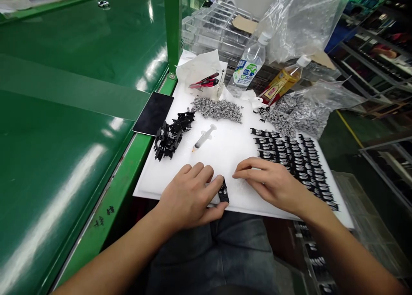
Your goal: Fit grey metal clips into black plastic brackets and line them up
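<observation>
Between the thumb and index finger of my left hand [193, 196] is a small black plastic part [223, 191], held upright near the front edge of the white board [212, 158]. My right hand [273, 181] hovers just right of it, fingertips pinched together; whatever they hold, if anything, is too small to make out. Beyond my hands lies a syringe [204, 138] with an orange tip. A heap of black plastic parts [170, 136] sits at left, and a pile of small grey pieces [219, 109] lies behind the syringe. Rows of black parts with grey pieces [296, 162] cover the right side.
A dark tablet [153, 114] rests at the board's left edge, by the green conveyor [80, 97]. At the back stand a clear bottle [247, 65], a bottle of amber drink [285, 80] and a container with red-handled tools [204, 81]. A plastic bag of grey pieces [305, 108] lies at right.
</observation>
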### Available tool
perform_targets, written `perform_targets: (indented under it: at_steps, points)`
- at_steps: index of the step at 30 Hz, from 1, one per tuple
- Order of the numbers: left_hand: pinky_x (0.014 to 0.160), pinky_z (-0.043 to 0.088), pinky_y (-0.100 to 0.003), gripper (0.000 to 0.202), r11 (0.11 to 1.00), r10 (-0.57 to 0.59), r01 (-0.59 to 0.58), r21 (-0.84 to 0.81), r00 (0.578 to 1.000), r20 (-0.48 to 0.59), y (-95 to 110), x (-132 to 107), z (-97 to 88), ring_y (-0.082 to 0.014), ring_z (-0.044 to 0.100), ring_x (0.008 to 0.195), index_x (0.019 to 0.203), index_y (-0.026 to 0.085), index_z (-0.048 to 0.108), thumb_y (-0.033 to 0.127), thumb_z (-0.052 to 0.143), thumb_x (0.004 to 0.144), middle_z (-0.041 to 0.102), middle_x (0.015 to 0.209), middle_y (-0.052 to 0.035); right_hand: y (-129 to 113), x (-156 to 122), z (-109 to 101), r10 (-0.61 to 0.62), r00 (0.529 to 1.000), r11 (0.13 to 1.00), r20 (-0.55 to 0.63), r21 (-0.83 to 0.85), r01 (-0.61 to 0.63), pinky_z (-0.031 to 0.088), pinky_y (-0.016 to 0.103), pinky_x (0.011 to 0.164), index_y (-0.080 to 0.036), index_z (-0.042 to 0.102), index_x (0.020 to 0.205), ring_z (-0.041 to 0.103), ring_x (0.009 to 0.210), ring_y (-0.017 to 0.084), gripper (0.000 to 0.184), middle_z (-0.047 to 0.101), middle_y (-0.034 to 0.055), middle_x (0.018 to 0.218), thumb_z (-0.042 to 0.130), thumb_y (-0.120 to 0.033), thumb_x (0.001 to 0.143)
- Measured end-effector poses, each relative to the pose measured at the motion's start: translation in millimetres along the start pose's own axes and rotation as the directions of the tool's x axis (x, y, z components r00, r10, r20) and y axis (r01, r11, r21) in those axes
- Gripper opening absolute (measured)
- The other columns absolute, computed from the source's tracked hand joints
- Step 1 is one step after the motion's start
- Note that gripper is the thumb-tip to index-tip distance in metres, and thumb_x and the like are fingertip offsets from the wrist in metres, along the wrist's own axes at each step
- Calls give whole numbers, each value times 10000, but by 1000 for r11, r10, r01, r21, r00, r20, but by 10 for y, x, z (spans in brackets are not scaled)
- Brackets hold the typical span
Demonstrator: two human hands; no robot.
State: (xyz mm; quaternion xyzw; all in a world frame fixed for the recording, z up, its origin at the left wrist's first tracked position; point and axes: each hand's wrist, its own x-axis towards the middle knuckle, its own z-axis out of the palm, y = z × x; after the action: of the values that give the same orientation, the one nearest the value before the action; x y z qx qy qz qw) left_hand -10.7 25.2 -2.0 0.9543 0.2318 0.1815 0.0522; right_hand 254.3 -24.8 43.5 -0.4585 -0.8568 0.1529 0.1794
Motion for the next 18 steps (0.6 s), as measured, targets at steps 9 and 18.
perform_targets:
  at_steps: [9, 18]
  points:
    - [738, 386, -408, 434, 1000, 10, -9, 15, 1000, -18, 0, 9, -2, -272, 548, 898, 1165, 194, 664, 577, 550, 998, 615, 1001, -72, -51, 129, 155, 130, 982, 990, -134, 70, -121, 583, 305, 807, -165, 715, 1176, 713, 833, 160, 190, 729, 63, 1043, 699, -149, 988]
    - [734, 368, -407, 445, 1000, 15, -14, 15, 1000, -25, -5, 3, 12, -272, 548, 902, 1161, 196, 658, 594, 555, 990, 612, 1003, -70, -104, 95, 146, 186, 975, 972, -121, 166, -165, 512, 302, 732, -190, 701, 921, 626, 791, 148, 76, 644, 22, 890, 696, -154, 989]
